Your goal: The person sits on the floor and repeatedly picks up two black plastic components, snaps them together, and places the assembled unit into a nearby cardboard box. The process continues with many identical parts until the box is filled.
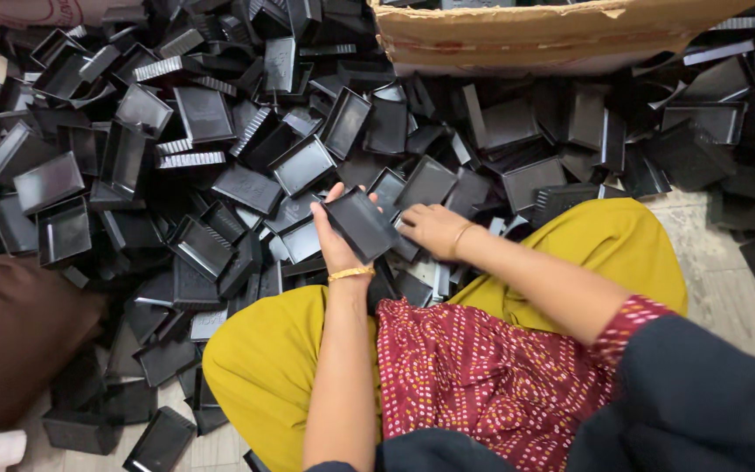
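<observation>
So, a small black rectangular plastic tray (360,224) is held up in the left hand (335,238) just left of the frame's centre — the fingers are closed round it from behind, thumb at its upper left corner, gripped along the lower left side. The tray is tilted, its long axis running from upper left down to lower right, so most of it sticks out to the right of the grip, toward the other hand.

The right hand (434,229) is laid palm-down just to the right of the held tray, on the loose black plastic pieces (412,280) in front of the knees. Whether anything is actually pinched under it can't be told, since the fingers are hidden against the dark parts. It's the nearer hand to the tray's free lower-right end — very close, maybe touching, hard to call.

A huge heap of matching black trays (203,114) is spread over the whole upper half of the frame, with a torn brown cardboard box (535,35) seen at the top right. Crossed legs in mustard-yellow trousers (264,358) fill the bottom centre, and a brown cushion (10,341) is spotted at the lower left.
</observation>
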